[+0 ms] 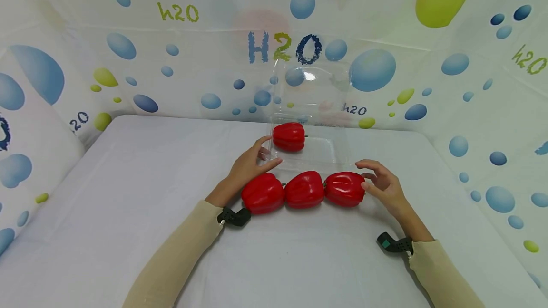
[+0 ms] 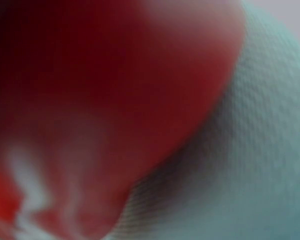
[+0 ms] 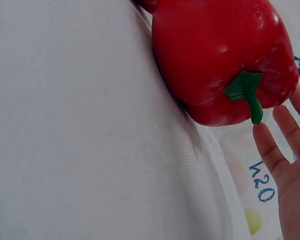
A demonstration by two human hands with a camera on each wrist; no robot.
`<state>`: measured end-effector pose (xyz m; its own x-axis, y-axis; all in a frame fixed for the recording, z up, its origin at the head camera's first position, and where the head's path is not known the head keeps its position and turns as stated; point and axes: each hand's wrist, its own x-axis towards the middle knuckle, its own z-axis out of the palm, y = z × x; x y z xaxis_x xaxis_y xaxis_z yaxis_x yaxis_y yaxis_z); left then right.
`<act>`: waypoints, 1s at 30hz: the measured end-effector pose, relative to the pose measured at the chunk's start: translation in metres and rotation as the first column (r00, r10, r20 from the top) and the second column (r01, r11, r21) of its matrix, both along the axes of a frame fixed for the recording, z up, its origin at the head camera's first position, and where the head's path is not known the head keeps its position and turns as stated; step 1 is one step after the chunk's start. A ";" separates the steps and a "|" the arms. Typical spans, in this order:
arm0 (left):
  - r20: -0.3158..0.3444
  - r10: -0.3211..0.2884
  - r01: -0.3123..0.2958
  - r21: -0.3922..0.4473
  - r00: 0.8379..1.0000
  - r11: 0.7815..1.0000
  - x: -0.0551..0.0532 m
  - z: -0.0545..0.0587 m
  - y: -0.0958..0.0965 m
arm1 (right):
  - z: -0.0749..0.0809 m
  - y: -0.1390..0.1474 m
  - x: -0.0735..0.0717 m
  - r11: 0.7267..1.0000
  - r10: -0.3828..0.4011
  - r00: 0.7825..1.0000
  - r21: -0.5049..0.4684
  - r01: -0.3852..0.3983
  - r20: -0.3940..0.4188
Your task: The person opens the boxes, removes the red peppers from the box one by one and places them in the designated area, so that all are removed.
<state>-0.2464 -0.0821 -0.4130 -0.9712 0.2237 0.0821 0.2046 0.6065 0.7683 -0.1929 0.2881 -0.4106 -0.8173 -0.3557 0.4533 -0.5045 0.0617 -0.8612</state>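
Note:
A red bell pepper (image 1: pixel 288 137) sits in the left part of a clear plastic container (image 1: pixel 327 151), whose see-through lid (image 1: pixel 314 84) stands raised at the back. My left hand (image 1: pixel 252 161) is at the container's front left corner, fingers along its left side and thumb stretched across the front. Three red peppers lie in a row before the container: a left one (image 1: pixel 263 194), a middle one (image 1: pixel 305 190) and a right one (image 1: pixel 344 189). Beside the right pepper is my right hand (image 1: pixel 385 187), fingers loosely bent. The right wrist view shows a pepper (image 3: pixel 220 55) with a green stem close to extended fingers (image 3: pixel 270 150).
A white cloth covers the table (image 1: pixel 150 179). Behind it hangs a patterned curtain (image 1: pixel 205 70) with blue and green spots. Dark wrist cameras sit on the left wrist (image 1: pixel 234 216) and the right wrist (image 1: pixel 394 243). Blurred red pepper (image 2: pixel 115 90) fills most of the left wrist view.

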 end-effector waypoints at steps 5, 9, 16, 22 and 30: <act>-0.007 -0.004 0.004 -0.004 1.000 1.000 -0.001 -0.002 0.000 | 0.001 0.001 0.001 0.999 -0.031 1.000 -0.015 0.031 -0.002; -0.011 -0.004 0.004 -0.006 1.000 1.000 -0.001 -0.002 0.000 | 0.003 0.000 0.001 0.999 -0.038 0.999 -0.023 0.038 -0.008; -0.009 -0.003 0.003 -0.005 1.000 1.000 0.000 -0.002 0.000 | 0.008 -0.003 0.003 0.998 -0.050 0.999 -0.034 0.051 0.003; -0.007 -0.004 0.004 -0.010 1.000 1.000 -0.001 -0.002 0.000 | 0.009 -0.003 0.001 0.997 -0.032 0.999 -0.073 0.030 -0.026; -0.018 -0.003 0.003 -0.019 1.000 1.000 -0.003 -0.003 -0.001 | 0.011 -0.009 -0.002 0.988 0.053 0.993 -0.138 -0.067 -0.109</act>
